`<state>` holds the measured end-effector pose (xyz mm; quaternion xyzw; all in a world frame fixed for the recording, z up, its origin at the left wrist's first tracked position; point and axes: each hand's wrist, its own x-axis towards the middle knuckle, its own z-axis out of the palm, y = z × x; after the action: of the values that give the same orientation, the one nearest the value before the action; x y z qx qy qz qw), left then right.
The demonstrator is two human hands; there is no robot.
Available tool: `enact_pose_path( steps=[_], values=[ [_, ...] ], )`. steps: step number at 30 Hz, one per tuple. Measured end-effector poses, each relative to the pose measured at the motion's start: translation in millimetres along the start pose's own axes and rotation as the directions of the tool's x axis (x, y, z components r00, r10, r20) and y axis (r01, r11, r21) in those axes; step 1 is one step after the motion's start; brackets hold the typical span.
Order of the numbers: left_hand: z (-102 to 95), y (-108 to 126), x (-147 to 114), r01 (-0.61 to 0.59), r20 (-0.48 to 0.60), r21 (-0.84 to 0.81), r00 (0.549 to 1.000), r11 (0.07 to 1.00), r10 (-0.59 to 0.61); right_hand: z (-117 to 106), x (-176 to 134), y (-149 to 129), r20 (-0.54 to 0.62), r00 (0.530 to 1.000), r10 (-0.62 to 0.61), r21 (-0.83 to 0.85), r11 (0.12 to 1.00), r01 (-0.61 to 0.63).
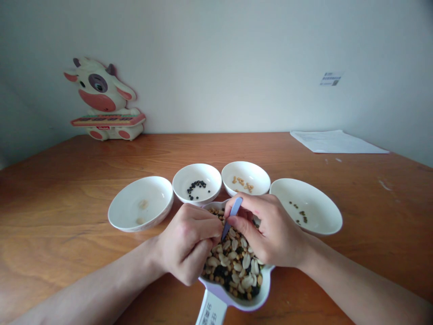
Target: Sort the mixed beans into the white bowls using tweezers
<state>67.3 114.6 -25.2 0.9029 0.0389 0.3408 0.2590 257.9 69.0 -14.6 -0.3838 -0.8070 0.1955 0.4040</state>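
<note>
A lilac-rimmed bowl with a handle (248, 305) stands in front of me, filled with peanuts (246, 261), yellow beans and dark beans. Over its right side, my right hand (275, 230) pinches purple tweezers (234, 208) between thumb and finger, their tip pointing down into the mix. My left hand (191, 241) is curled closed above the bowl's left side, close to the tweezers' tip. Whatever its fingers may hold is hidden from view.
Four white bowls form an arc behind: one with pale pieces (118, 212), one with black beans (177, 180), one with yellow beans (264, 174), one with green beans (324, 207). Farther back are a cow toy keyboard (108, 104) and papers (338, 142), before a wall.
</note>
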Motion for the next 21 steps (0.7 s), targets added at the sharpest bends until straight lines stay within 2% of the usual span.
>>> enact_pose_path(
  steps=[5,9,12,16,18,21],
  values=[
    [-0.2,0,0,0.007,-0.002,0.000,1.000,1.000,-0.007,-1,0,-1,-0.057,0.998,-0.005,-0.007,1.000,0.005],
    [0.0,0,0,0.000,0.000,-0.003,1.000,1.000,0.000,-2,-2,-3,-0.148,0.989,0.029,0.016,1.000,-0.027],
    [0.5,-1,0,-0.011,-0.004,-0.009,1.000,1.000,0.011,0,-2,-3,-0.272,0.959,0.083,0.090,0.994,-0.061],
    [1.3,0,0,-0.011,0.001,-0.010,1.000,1.000,0.011,5,-1,3,-0.442,0.886,0.141,0.164,0.984,-0.074],
    [1.7,0,0,-0.016,-0.004,-0.010,1.000,1.000,0.016,8,0,5,-0.466,0.870,0.160,0.173,0.981,-0.087],
    [2.2,-1,-1,-0.014,-0.006,-0.011,1.000,1.000,0.014,10,2,7,-0.458,0.871,0.178,0.187,0.977,-0.101]
  ],
)
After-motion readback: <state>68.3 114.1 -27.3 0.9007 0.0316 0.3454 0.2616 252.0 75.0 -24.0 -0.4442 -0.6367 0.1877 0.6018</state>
